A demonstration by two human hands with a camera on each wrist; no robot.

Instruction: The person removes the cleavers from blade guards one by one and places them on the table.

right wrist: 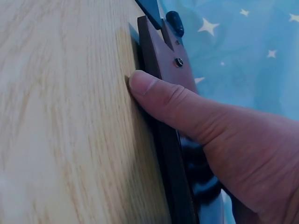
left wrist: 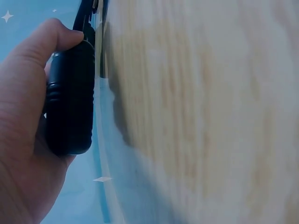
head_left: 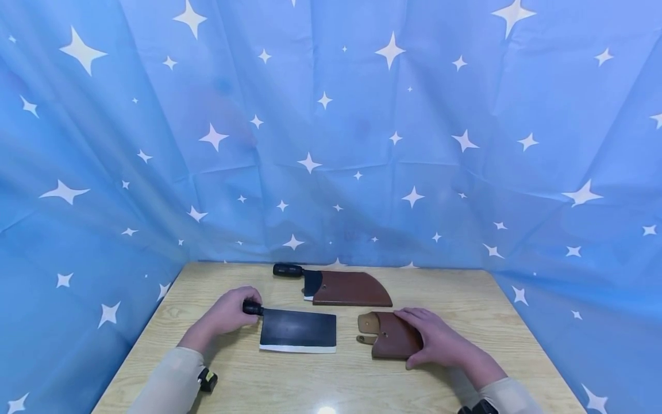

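Note:
My left hand (head_left: 228,312) holds a cleaver (head_left: 298,329) by its black handle (left wrist: 70,100), thumb along the handle near the blade. The dark rectangular blade points right, its pale cutting edge facing me. On the right, my right hand (head_left: 439,342) grips a brown leather knife sheath (head_left: 391,339) between thumb and fingers. The sheath's mouth, with a tan inner flap and a snap strap (head_left: 366,340), faces the cleaver. In the right wrist view the thumb lies across the sheath's edge, and the other fingers are hidden behind it.
Farther back lies a second cleaver with a black handle (head_left: 287,270), its blade mostly inside a curved brown sheath (head_left: 351,288). The wooden table (head_left: 289,385) ends at a blue curtain (head_left: 362,115) with white stars at the back and sides.

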